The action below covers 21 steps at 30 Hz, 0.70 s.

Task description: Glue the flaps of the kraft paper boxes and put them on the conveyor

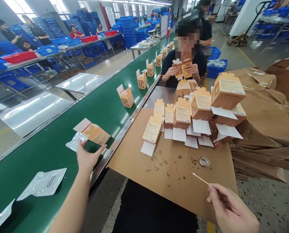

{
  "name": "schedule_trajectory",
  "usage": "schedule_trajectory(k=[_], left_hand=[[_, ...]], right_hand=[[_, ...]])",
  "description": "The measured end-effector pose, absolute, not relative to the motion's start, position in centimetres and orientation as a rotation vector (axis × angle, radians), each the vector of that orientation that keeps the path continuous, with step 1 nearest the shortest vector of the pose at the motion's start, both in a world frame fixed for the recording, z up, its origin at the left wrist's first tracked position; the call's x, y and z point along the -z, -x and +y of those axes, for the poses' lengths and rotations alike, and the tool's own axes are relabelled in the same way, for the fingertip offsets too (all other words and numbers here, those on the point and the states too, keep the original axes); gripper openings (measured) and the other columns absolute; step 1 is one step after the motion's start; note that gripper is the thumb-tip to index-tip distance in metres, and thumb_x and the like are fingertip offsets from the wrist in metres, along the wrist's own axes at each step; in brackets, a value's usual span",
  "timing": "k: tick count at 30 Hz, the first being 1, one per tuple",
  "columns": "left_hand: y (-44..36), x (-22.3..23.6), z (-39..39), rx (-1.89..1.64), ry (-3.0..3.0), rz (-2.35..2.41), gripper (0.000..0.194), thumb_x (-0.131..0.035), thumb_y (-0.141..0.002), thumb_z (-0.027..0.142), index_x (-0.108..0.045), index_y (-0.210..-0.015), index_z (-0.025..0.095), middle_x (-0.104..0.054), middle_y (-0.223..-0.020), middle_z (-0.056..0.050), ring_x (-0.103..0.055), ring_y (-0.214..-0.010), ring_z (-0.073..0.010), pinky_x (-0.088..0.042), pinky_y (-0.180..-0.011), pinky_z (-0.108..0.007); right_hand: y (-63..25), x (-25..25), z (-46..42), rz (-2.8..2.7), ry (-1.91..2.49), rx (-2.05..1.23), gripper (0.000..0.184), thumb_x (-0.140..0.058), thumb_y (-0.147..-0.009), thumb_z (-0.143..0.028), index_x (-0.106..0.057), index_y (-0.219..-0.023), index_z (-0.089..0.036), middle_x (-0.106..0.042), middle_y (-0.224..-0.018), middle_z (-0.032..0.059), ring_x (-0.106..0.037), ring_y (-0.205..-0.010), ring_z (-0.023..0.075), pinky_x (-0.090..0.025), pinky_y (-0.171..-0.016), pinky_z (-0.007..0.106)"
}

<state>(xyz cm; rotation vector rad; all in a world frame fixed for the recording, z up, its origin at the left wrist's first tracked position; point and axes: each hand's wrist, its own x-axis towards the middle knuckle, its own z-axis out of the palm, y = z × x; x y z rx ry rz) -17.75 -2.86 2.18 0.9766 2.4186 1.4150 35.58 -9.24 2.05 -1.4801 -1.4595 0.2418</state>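
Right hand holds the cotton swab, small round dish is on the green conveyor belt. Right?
No: the head view shows the small round dish on the brown cardboard, not the green conveyor belt. The right hand does hold the cotton swab.

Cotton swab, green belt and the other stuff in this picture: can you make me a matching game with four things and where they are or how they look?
Things:
1. Cotton swab
2. Conveyor belt
3. Small round dish
4. Left hand

Places, colours and states:
A. On the cardboard sheet, beside tiny brown specks
B. Thumb and fingers spread apart, near a carton
C. Pinched in the right hand
D. Green

Right pairs: 1-C; 2-D; 3-A; 4-B
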Motion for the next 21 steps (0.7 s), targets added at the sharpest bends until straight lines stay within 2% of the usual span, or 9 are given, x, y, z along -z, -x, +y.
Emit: schedule_trajectory(k=[2,4,7,10,13,15,17,19,21], left_hand=[[16.2,-2.0,-4.1,-1.666,-0.996,2.468,0.101,-0.102,-0.074,0.063,-0.057,-0.156,0.025,-0.065,-0.161,-0.021,-0.064,-0.157,-0.0498,-0.052,-0.137,-0.071],[14.1,-2.0,-3.5,-1.827,-1.103,2.257,0.082,-0.096,-0.080,0.065,-0.063,-0.145,0.028,-0.071,-0.146,-0.014,-0.074,-0.140,-0.0426,-0.059,-0.131,-0.068],[9.7,-2.7,1.5,-1.549,-1.137,1.775,0.072,-0.086,-0.088,0.069,-0.069,-0.144,0.026,-0.078,-0.131,-0.012,-0.077,-0.137,-0.0375,-0.060,-0.130,-0.060],[5.3,-3.7,8.2,-1.156,-0.994,1.549,0.085,-0.083,-0.092,0.067,-0.064,-0.162,0.024,-0.081,-0.143,-0.017,-0.080,-0.143,-0.0379,-0.061,-0.128,-0.056],[2.7,-4.8,11.6,-0.964,-0.958,1.446,0.096,-0.096,-0.085,0.057,-0.062,-0.168,0.024,-0.084,-0.150,-0.019,-0.084,-0.139,-0.0392,-0.065,-0.122,-0.055],[2.3,-5.4,11.2,-0.939,-0.964,1.365,0.097,-0.106,-0.076,0.055,-0.069,-0.160,0.023,-0.087,-0.148,-0.020,-0.085,-0.137,-0.0417,-0.068,-0.119,-0.056],[2.5,-5.8,9.1,-0.964,-0.959,1.276,0.093,-0.111,-0.070,0.061,-0.077,-0.147,0.022,-0.089,-0.143,-0.020,-0.086,-0.134,-0.0452,-0.071,-0.115,-0.058],[2.2,-5.9,6.2,-1.020,-0.940,1.197,0.089,-0.113,-0.069,0.067,-0.080,-0.138,0.021,-0.090,-0.141,-0.021,-0.087,-0.132,-0.0478,-0.073,-0.110,-0.059],[0.8,-5.4,3.4,-1.085,-0.904,1.159,0.089,-0.114,-0.069,0.066,-0.078,-0.137,0.022,-0.089,-0.143,-0.020,-0.088,-0.131,-0.0473,-0.074,-0.108,-0.059]], right_hand=[[-37.0,-2.5,-8.9,-1.442,1.546,-0.170,0.026,-0.086,-0.112,-0.044,-0.089,-0.093,-0.027,-0.079,-0.072,0.0035,-0.072,-0.056,0.0202,-0.062,-0.059,0.032],[-38.2,-2.9,-8.0,-1.445,1.577,-0.102,0.031,-0.084,-0.113,-0.048,-0.089,-0.090,-0.028,-0.079,-0.071,0.0029,-0.073,-0.056,0.0205,-0.063,-0.061,0.033],[-39.4,-3.1,-5.7,-1.472,1.567,-0.017,0.038,-0.079,-0.115,-0.053,-0.088,-0.089,-0.027,-0.080,-0.071,0.0032,-0.074,-0.056,0.0193,-0.062,-0.060,0.031],[-39.6,-3.1,-3.7,-1.538,1.562,0.033,0.043,-0.074,-0.116,-0.057,-0.088,-0.089,-0.026,-0.081,-0.074,0.0047,-0.074,-0.058,0.0198,-0.062,-0.061,0.032],[-39.4,-2.9,-2.6,-1.618,1.552,0.024,0.041,-0.070,-0.117,-0.053,-0.087,-0.090,-0.026,-0.081,-0.076,0.0046,-0.073,-0.059,0.0198,-0.063,-0.064,0.032],[-39.3,-2.7,-2.2,-1.644,1.548,0.013,0.041,-0.068,-0.117,-0.051,-0.085,-0.089,-0.027,-0.081,-0.075,0.0036,-0.071,-0.058,0.0187,-0.062,-0.063,0.031],[-39.3,-2.4,-2.0,-1.657,1.555,-0.003,0.041,-0.067,-0.117,-0.051,-0.084,-0.089,-0.027,-0.081,-0.076,0.0034,-0.071,-0.058,0.0184,-0.061,-0.062,0.030],[-39.4,-2.2,-1.9,-1.662,1.562,-0.019,0.042,-0.067,-0.118,-0.052,-0.084,-0.089,-0.027,-0.082,-0.078,0.0038,-0.072,-0.059,0.0188,-0.062,-0.062,0.031],[-39.6,-2.0,-2.0,-1.659,1.566,-0.032,0.042,-0.066,-0.118,-0.052,-0.084,-0.089,-0.027,-0.083,-0.079,0.0043,-0.073,-0.060,0.0192,-0.062,-0.064,0.031]])
